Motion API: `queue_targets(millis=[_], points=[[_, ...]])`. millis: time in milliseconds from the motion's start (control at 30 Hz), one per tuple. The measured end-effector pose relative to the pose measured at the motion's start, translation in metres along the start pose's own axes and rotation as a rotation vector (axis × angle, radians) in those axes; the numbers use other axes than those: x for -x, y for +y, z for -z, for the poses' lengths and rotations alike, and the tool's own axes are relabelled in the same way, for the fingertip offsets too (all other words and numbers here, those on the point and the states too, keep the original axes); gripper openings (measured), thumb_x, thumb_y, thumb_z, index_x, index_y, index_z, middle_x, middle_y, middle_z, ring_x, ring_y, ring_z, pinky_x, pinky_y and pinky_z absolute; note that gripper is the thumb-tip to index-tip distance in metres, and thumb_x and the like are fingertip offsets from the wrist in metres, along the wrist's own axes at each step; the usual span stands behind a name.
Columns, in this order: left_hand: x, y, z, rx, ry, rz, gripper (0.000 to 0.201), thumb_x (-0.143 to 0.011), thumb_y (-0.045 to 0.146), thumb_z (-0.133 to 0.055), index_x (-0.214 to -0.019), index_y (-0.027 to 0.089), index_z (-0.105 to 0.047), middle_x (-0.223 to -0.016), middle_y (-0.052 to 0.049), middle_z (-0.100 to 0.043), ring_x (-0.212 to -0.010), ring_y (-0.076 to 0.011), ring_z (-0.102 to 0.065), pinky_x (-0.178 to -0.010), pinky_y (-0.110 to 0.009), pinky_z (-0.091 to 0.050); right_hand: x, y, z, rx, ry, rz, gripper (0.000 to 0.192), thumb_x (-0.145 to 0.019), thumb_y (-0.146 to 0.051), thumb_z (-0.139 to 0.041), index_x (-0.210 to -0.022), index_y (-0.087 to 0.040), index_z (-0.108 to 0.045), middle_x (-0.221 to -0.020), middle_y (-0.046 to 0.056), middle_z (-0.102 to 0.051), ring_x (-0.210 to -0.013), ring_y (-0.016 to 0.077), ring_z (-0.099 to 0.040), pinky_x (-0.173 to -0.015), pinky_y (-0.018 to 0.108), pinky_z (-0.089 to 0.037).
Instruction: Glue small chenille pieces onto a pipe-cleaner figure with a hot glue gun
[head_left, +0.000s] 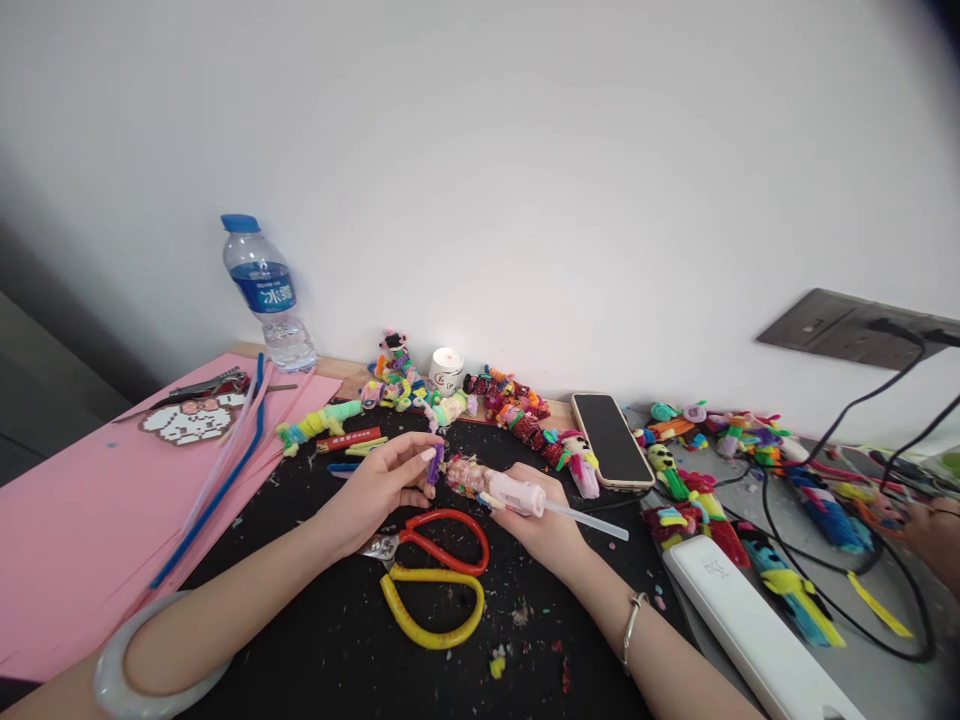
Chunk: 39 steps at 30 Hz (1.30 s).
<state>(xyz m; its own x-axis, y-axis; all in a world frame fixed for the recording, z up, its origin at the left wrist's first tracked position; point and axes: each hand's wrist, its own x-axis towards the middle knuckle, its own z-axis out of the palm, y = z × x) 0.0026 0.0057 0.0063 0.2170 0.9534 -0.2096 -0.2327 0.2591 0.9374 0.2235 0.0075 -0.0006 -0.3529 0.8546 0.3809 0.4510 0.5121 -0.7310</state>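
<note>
Pinched between the fingertips of my left hand (394, 480) is a small purple fuzzy pipe cleaner piece (435, 465). My right hand (551, 520) is closed around a pale pink hot glue gun (517, 494), and a clear glue stick (592, 521) pokes out of its back end. The gun's front is crusted with brownish residue and coloured fuzz, and points left, close to the purple piece. Whether they touch, I cannot tell. Just below both hands lie scissors (442, 573) with one red and one yellow handle, on a black mat (322, 620).
Fuzzy pipe cleaner figures (532, 430) line the back and right. A white candle (447, 370), phone (613, 440), water bottle (270, 300), pink sheet (67, 540), blue pipe cleaner (210, 500) and white power bank (757, 630) surround me. Black cables (772, 520) and another person's hand (934, 530) are at right.
</note>
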Motion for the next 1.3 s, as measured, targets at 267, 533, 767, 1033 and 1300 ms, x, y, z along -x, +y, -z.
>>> queue_targets(millis=[267,533,767,1033,1300], points=[[-0.0006,-0.0003,0.0010,0.003,0.015,-0.007,0.032,-0.081,0.038,-0.063,-0.108,0.021,-0.058,-0.071,0.003,-0.052,-0.062,-0.0088,-0.054,-0.059,-0.021,-0.049,0.0001,-0.0006,-0.0002,0.004,-0.023,0.002,0.013,-0.075,-0.024,-0.065,-0.067,-0.019,-0.055,-0.064,-0.003,-0.054,-0.054,0.0099,-0.048,-0.051,0.022,-0.037],[-0.0022,-0.0027,0.0027,0.006,0.020,-0.022,0.030,-0.081,0.037,-0.062,-0.107,0.022,-0.058,-0.073,0.003,-0.052,-0.063,-0.0083,-0.054,-0.058,-0.020,-0.049,0.0007,0.0003,-0.0007,0.031,-0.023,0.027,0.016,-0.075,-0.024,-0.066,-0.066,-0.019,-0.054,-0.062,-0.003,-0.052,-0.054,0.0095,-0.047,-0.051,0.022,-0.035],[-0.0012,-0.0020,0.0023,0.005,0.031,-0.019,0.031,-0.081,0.037,-0.063,-0.107,0.022,-0.058,-0.073,0.003,-0.052,-0.062,-0.0081,-0.053,-0.058,-0.020,-0.049,0.0007,0.0001,-0.0010,0.024,-0.035,0.033,0.020,-0.076,-0.026,-0.065,-0.064,-0.019,-0.050,-0.061,-0.004,-0.049,-0.053,0.0090,-0.045,-0.050,0.022,-0.034],[-0.0011,-0.0014,0.0019,0.008,0.036,-0.015,0.032,-0.081,0.038,-0.062,-0.108,0.022,-0.058,-0.070,0.003,-0.053,-0.062,-0.0083,-0.054,-0.058,-0.019,-0.048,0.0013,0.0002,-0.0011,0.030,-0.047,0.033,0.023,-0.077,-0.029,-0.065,-0.064,-0.019,-0.049,-0.060,-0.004,-0.048,-0.052,0.0088,-0.044,-0.049,0.022,-0.033],[-0.0008,-0.0011,0.0018,0.006,0.029,-0.007,0.034,-0.079,0.039,-0.064,-0.108,0.022,-0.058,-0.069,0.003,-0.054,-0.061,-0.0090,-0.054,-0.057,-0.020,-0.047,-0.0007,-0.0019,-0.0012,0.018,-0.025,0.032,0.022,-0.076,-0.026,-0.064,-0.062,-0.020,-0.048,-0.059,-0.004,-0.047,-0.051,0.0088,-0.043,-0.049,0.022,-0.033]])
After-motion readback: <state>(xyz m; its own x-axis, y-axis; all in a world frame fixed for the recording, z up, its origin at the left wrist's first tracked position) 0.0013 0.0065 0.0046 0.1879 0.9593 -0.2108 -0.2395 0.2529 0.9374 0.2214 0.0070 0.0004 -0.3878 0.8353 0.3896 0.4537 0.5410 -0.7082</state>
